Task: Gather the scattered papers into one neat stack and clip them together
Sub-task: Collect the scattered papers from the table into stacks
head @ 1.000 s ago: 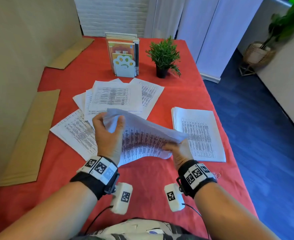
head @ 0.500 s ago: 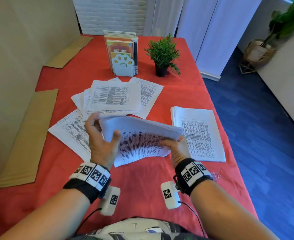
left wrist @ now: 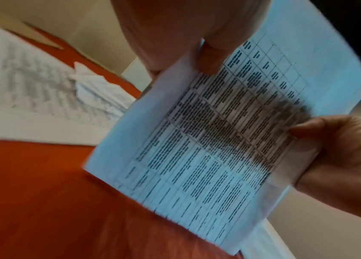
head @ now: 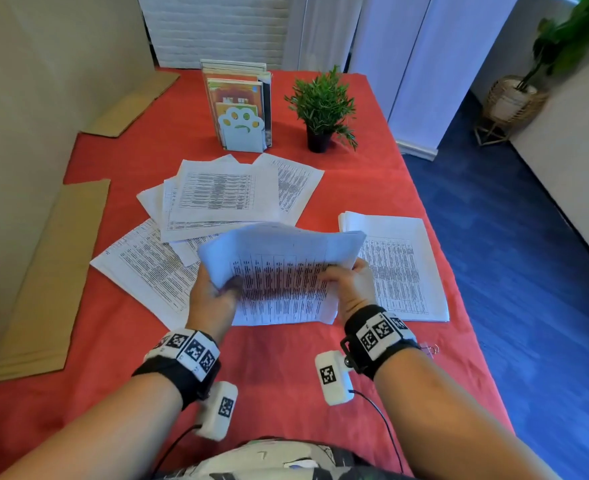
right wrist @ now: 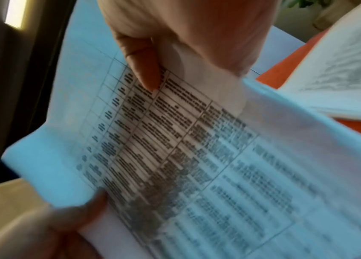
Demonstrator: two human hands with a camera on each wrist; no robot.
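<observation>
I had both hands, left [head: 213, 299] and right [head: 350, 285], pinching the bundle of papers [head: 282, 275] above the bench [head: 269, 368]; uneven tapping could fan loose sheets out.

— How do the arms sit?
— Both forearms reach forward, wrists wearing black bands with marker tags.
— And the left hand [head: 213, 296]?
— Thumb on top, fingers curled underneath, a pinching grip.
— The right hand [head: 350, 287]?
— Same: its thumb [right wrist: 140, 64] presses from above, fingers tucked below, palms turned inward toward each other.
</observation>
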